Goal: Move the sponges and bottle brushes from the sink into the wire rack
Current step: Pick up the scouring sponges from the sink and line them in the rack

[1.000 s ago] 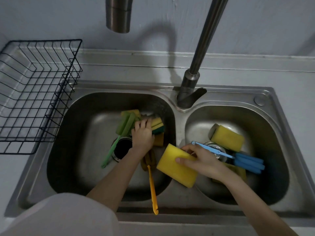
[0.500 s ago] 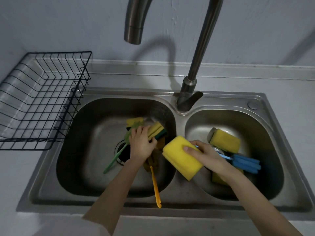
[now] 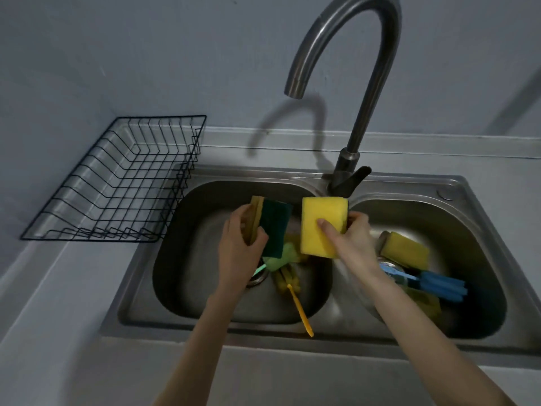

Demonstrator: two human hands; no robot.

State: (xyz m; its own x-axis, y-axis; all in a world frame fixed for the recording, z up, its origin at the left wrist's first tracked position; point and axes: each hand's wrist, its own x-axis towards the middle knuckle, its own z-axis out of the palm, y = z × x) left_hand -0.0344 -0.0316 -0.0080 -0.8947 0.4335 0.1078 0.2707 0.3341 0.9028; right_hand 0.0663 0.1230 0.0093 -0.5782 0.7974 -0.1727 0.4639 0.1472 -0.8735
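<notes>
My left hand (image 3: 238, 247) grips a yellow sponge with a dark green scouring side (image 3: 270, 222), lifted above the left basin. My right hand (image 3: 349, 240) holds a plain yellow sponge (image 3: 320, 221) over the divider of the double steel sink (image 3: 140, 306). Below them in the left basin lie a green bottle brush (image 3: 278, 259) and an orange bottle brush (image 3: 298, 306). The right basin holds a blue bottle brush (image 3: 436, 287) and another yellow sponge (image 3: 405, 249). The black wire rack (image 3: 117, 186) stands empty on the counter left of the sink.
A tall curved steel tap (image 3: 360, 92) rises behind the divider, its spout over the left basin. A grey wall stands behind the sink. More yellow sponge (image 3: 429, 303) shows under my right forearm.
Both hands have risen out of the basins. My left hand picked up the green-backed sponge and lifted it; my right hand brought the yellow sponge up and leftward. The view tilted upward.
</notes>
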